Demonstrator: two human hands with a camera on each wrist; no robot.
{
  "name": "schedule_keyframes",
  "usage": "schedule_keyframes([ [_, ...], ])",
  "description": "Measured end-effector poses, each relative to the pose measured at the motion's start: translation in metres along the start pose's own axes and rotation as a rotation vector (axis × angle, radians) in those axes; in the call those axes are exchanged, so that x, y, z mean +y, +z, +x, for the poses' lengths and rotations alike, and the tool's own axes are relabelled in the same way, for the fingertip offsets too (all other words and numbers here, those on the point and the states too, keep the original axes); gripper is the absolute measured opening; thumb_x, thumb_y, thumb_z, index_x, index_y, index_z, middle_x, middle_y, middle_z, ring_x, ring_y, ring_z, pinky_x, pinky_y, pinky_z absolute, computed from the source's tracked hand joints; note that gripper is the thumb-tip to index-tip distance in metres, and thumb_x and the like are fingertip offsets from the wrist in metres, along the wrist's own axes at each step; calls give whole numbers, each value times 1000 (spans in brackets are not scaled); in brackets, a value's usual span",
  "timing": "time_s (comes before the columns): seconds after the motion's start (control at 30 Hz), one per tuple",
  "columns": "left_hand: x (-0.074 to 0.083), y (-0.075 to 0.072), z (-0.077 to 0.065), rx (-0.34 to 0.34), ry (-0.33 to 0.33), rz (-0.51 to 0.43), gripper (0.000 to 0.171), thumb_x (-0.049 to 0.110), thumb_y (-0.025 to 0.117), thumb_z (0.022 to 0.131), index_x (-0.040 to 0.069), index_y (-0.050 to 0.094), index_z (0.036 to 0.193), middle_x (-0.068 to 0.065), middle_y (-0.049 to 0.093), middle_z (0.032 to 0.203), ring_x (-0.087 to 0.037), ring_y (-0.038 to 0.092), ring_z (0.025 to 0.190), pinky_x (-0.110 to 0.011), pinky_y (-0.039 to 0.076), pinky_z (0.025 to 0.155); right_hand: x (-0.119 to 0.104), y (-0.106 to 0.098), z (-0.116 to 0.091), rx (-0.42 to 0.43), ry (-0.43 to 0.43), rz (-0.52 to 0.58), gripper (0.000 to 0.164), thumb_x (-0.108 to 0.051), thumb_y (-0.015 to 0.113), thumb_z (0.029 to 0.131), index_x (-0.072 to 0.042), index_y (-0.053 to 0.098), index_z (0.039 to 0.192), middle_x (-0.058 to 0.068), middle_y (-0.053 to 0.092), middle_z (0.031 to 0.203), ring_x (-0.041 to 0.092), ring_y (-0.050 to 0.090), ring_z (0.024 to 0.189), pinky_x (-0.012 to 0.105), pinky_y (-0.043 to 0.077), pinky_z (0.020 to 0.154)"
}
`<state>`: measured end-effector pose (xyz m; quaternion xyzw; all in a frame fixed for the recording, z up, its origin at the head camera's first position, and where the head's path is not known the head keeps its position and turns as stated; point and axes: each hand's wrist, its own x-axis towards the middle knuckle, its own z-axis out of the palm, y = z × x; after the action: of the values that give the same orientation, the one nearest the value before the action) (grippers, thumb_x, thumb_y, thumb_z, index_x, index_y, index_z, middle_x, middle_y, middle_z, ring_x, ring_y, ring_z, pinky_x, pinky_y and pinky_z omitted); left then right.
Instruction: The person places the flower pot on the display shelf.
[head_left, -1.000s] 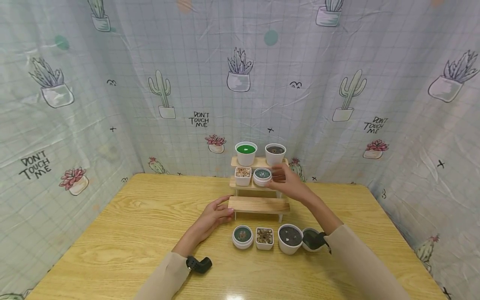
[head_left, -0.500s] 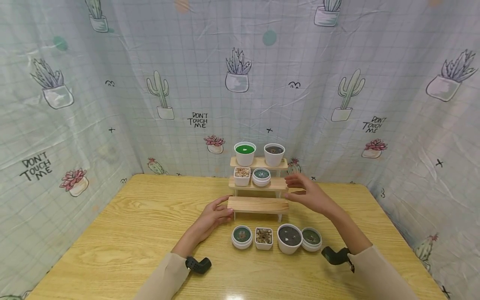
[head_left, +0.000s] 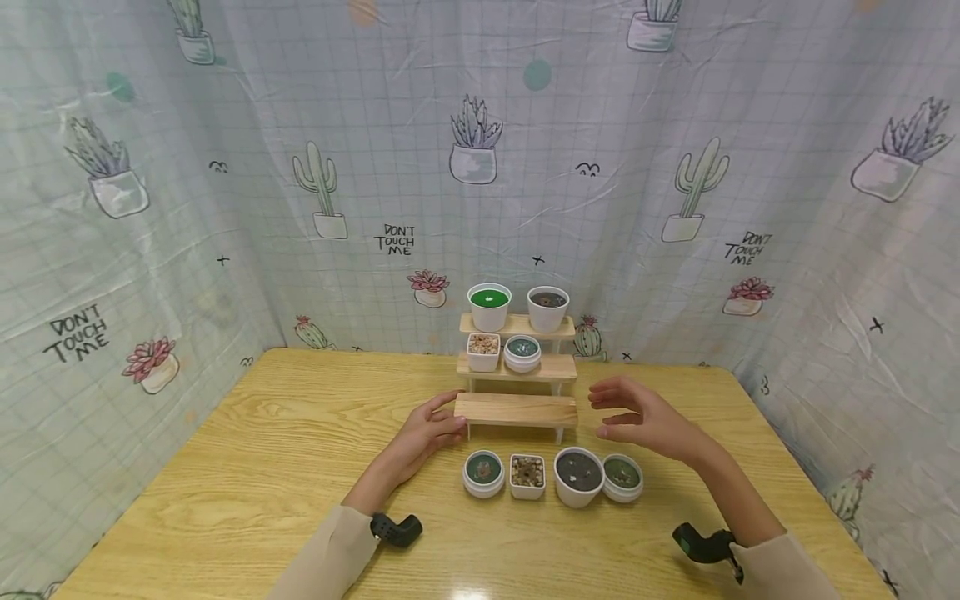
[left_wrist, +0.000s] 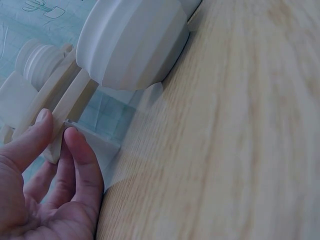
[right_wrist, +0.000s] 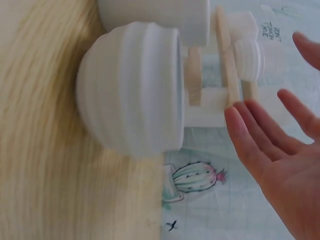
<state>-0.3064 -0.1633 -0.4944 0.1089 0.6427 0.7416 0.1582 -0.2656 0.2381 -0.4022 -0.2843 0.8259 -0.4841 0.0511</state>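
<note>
My left hand (head_left: 427, 432) grips the left end of the lowest wooden board of a three-tier plant stand (head_left: 516, 408). In the left wrist view its thumb lies over the board and the fingers curl beneath. To the right of the stand, my right hand (head_left: 651, 421) has relaxed fingers and holds nothing. On the middle tier sit a square white pot with pebbles (head_left: 483, 360) and a round ribbed white pot (head_left: 522, 363). The top tier bears a white pot with green filling (head_left: 491, 317) and a white pot with dark filling (head_left: 548, 317).
Before the stand, on the wooden table (head_left: 285, 467), a row holds a round pot (head_left: 483, 485), a square pebble pot (head_left: 528, 489), a larger dark-filled pot (head_left: 577, 493) and another round pot (head_left: 622, 492). A cactus-print curtain (head_left: 390, 333) hangs behind.
My right hand has let go of the round ribbed pot on the middle tier and drawn away to the right and toward me. The left hand stays at the lowest board.
</note>
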Motion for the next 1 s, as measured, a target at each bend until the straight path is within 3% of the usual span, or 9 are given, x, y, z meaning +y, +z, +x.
schedule_keyframes([
  [0.1,0,0,0,-2,0,1,70,11,64,102,10,28,162,-1,70,106,-12,69,97,-25,59,88,7,-2,-6,-43,-23,19,55,-11,75,94,-1,50,142,23,59,138,37,61,127,41,59,99],
  [0.27,-1,0,-1,-3,7,5,70,11,63,103,9,27,162,-1,70,106,-12,68,98,-25,59,88,16,-7,-14,-142,-29,65,56,-7,73,94,-3,48,144,27,56,140,14,63,124,44,59,99],
  [0.33,-1,0,-1,-4,11,9,70,11,63,103,9,27,163,-2,70,106,-12,68,98,-25,58,88,19,-8,-16,-179,-12,80,57,-6,72,94,-3,48,145,31,54,142,12,63,125,45,58,100],
  [0.6,-3,-1,-1,-13,13,-5,71,11,64,102,8,26,163,-2,70,106,-12,68,98,-24,58,87,26,-12,-20,-282,67,120,62,-5,72,92,-1,44,148,37,47,147,43,57,132,34,56,100],
  [0.8,-2,0,0,-7,6,-7,71,11,65,102,9,27,163,-2,70,107,-12,68,98,-24,59,87,26,-13,-22,-333,89,110,67,-6,74,91,10,41,147,38,45,148,44,55,134,31,55,102],
  [1.0,-1,0,0,0,5,-6,70,11,64,102,10,28,162,-2,70,106,-12,69,97,-24,59,86,33,-13,-24,-387,95,137,68,-5,74,91,11,40,147,39,45,148,38,56,135,29,54,101],
])
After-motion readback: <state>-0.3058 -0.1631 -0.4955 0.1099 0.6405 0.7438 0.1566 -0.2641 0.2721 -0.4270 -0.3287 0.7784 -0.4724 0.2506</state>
